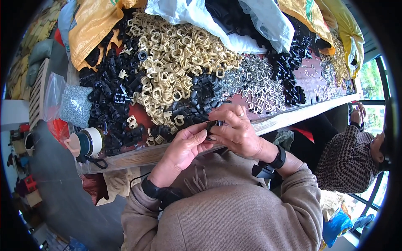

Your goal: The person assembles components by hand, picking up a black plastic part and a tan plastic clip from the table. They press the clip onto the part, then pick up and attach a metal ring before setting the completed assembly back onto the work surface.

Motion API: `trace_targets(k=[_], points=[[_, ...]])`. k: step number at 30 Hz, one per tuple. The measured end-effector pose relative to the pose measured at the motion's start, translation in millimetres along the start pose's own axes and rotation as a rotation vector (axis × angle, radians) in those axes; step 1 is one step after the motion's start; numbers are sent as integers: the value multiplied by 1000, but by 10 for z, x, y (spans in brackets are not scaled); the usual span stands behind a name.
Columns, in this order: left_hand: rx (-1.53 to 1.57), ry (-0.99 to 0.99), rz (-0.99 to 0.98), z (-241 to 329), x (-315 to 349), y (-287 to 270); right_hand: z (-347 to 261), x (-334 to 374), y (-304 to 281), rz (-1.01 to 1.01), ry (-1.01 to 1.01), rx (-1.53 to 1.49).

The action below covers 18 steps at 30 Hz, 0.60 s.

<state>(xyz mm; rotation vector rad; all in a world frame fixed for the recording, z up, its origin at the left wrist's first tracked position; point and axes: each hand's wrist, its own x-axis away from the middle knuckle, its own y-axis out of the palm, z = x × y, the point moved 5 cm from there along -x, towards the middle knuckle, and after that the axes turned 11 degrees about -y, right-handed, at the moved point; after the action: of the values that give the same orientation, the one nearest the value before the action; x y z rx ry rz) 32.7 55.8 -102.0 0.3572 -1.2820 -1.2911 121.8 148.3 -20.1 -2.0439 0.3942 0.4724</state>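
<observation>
Both hands meet just over the table's near edge, around a small black plastic part (212, 124) mostly hidden by the fingers. My left hand (184, 146) pinches it between thumb and fingers. From the other side, my right hand (238, 133) is closed on the same part, its index finger bent over the top. Beyond them lies a heap of cream plastic clips (180, 54). Black ribbed plastic fittings (111, 100) are piled to the left. Shiny bent metal clips (266, 90) spread to the right of the cream heap, and small black pieces (289, 69) lie farther right.
Orange (95, 33), white (184, 12) and yellow sacks (351, 35) line the table's far side. A bag of small grey pieces (76, 104) and a lidded cup (90, 142) stand at the left end. Another person in a checked sleeve (347, 161) sits at the right.
</observation>
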Motion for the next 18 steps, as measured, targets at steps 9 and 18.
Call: trace_targets(k=[9, 18], points=[[26, -51, -9, -66, -43, 30, 72, 258, -117, 43, 1, -93], [-81, -41, 30, -2, -53, -29, 850, 600, -501, 77, 340, 506]])
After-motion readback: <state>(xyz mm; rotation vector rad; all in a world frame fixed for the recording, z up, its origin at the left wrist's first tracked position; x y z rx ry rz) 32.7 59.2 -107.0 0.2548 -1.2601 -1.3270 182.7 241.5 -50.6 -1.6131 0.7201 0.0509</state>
